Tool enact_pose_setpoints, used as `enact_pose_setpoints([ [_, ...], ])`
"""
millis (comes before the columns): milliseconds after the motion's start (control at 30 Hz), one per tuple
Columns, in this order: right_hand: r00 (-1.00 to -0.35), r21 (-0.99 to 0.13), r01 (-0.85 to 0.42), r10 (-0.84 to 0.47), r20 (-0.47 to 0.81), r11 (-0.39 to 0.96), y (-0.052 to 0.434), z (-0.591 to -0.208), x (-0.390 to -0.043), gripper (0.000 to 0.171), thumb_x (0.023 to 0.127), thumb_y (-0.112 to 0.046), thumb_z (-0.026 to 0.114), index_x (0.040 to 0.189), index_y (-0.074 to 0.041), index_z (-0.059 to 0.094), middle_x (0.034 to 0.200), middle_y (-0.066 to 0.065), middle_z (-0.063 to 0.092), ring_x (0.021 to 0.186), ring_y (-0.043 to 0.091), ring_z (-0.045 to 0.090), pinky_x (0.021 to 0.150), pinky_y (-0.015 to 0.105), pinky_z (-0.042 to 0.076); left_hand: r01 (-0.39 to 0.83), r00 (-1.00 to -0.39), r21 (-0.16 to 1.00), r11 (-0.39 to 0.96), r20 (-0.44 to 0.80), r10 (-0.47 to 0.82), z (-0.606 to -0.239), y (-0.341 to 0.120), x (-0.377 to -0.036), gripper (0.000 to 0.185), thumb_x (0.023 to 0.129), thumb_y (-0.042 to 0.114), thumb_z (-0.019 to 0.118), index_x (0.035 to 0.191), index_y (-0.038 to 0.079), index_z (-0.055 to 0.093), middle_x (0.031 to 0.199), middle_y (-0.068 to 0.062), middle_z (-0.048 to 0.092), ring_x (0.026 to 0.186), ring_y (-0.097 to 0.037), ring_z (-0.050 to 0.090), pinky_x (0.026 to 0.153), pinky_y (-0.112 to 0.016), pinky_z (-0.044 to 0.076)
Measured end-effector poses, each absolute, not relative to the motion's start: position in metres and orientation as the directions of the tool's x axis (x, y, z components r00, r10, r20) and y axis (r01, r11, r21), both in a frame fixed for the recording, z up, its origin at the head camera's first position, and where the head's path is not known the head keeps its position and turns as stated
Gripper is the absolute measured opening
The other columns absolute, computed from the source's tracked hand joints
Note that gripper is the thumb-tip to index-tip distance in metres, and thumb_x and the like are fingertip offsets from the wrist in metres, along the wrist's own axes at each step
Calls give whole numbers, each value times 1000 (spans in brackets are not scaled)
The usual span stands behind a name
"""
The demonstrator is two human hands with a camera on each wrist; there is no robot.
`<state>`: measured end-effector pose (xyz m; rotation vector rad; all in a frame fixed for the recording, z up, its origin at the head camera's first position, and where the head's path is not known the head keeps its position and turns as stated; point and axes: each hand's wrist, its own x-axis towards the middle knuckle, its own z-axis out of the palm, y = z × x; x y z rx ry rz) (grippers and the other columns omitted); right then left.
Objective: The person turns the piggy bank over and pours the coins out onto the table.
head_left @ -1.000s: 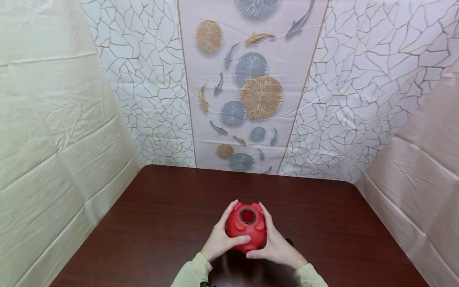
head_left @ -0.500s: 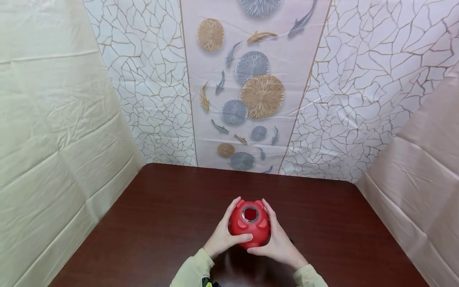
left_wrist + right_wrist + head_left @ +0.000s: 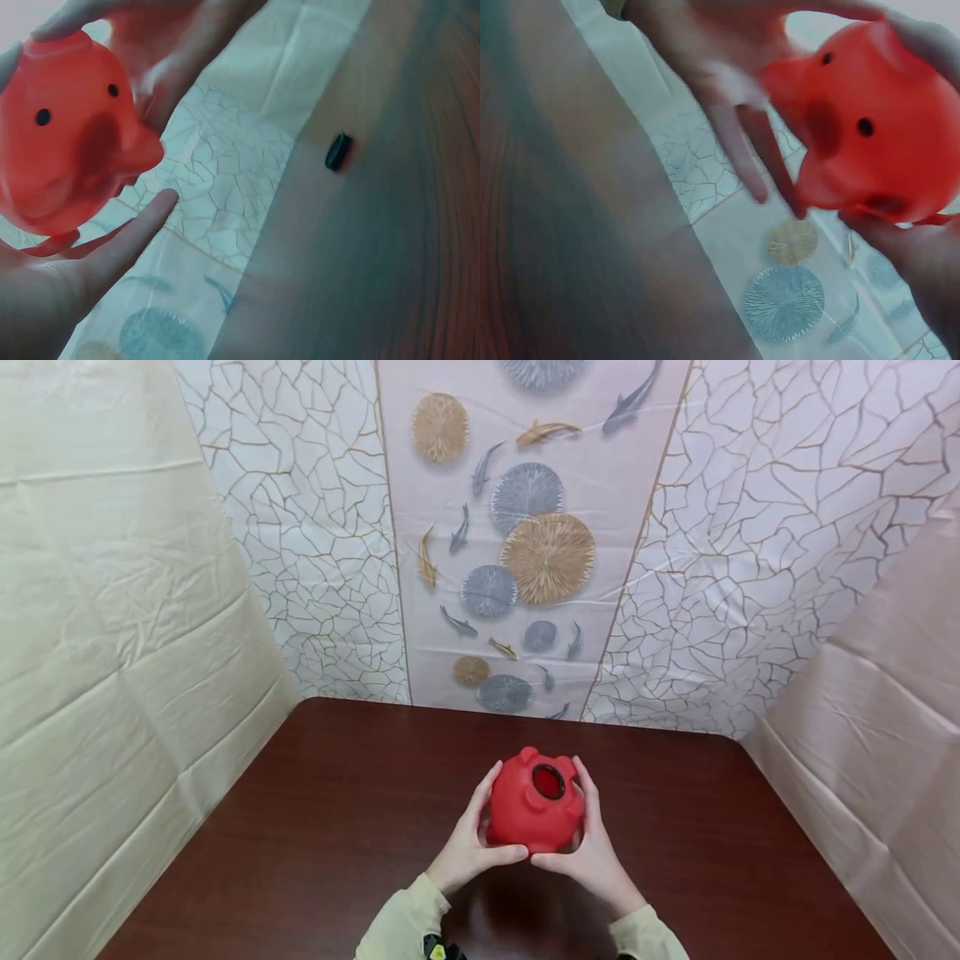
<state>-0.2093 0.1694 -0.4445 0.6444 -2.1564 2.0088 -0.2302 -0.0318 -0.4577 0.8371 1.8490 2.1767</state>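
Note:
Held between both hands above the table is a red piggy bank (image 3: 521, 818) with stubby feet. Its round, dark-rimmed hole (image 3: 547, 782) faces up toward the head camera, tilted to the right. My left hand (image 3: 467, 842) grips the left side, thumb along the near side. On the opposite side my right hand (image 3: 597, 858) holds it the same way, the two thumb tips close together. Both wrist views show the pig's face from below, with black eyes (image 3: 43, 117) and a snout (image 3: 825, 129). A small black oval piece (image 3: 339, 152) lies on the table in the left wrist view.
The dark brown wooden table (image 3: 360, 793) reaches back to a patterned cloth wall (image 3: 315, 527) with fish and round motifs. Pale cloth drapes (image 3: 112, 635) hang at both sides. A black and yellow device (image 3: 437, 948) sits at the left sleeve.
Both hands have moved the piggy bank away from the body and slightly right. It has turned, so its hole now points toward the upper right. The black piece near the right wrist is now hidden.

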Motion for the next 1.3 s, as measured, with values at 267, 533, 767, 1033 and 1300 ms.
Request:
enact_pose_setpoints([
  [267, -894, -901, -424, -203, 399, 95, 165, -449, -207, 119, 72, -14, 82, 155, -21, -3, 149, -6, 28, 131, -1, 34, 92, 20, 52, 261, -851, 948, -184, 315, 421, -450, -29, -229, 96, 78, 16, 78, 151, 41, 20, 151, 0, 36, 134, -27, 40, 94, -30, 54],
  [533, -888, -880, -436, -247, 387, 187, 171, -451, -207, 119, 72, -13, 83, 155, -31, -1, 158, 6, 16, 132, -6, 30, 94, 20, 51, 295, -865, 947, -129, 322, 385, -454, -32, -229, 94, 76, 19, 81, 150, 39, 26, 148, -1, 40, 130, -28, 44, 91, -27, 54],
  [767, -796, -701, -606, -292, 531, 377, 177, -437, -209, 125, 64, -17, 89, 157, -19, 5, 160, 2, 14, 138, 5, 27, 103, 21, 44, 351, -865, 933, -84, 357, 353, -456, -29, -231, 92, 73, 21, 84, 148, 36, 33, 153, 0, 34, 131, -30, 43, 91, -25, 54],
  [1033, -739, -530, -665, -365, 566, 526, 174, -433, -214, 124, 61, -38, 91, 156, -15, 14, 162, 5, 17, 144, 14, 19, 108, 59, 29, 407, -849, 910, -76, 407, 337, -460, -31, -232, 89, 73, 21, 85, 147, 29, 38, 158, -5, 26, 137, -35, 36, 92, -23, 52],
  [1300, -671, -309, -703, -454, 586, 641, 172, -430, -218, 119, 55, -38, 94, 151, -14, 28, 160, 11, 19, 142, 28, 28, 111, 61, 23, 477, -820, 879, 2, 444, 363, -461, -39, -237, 86, 72, 21, 85, 146, 28, 41, 157, -6, 26, 135, -36, 38, 91, -25, 53],
])
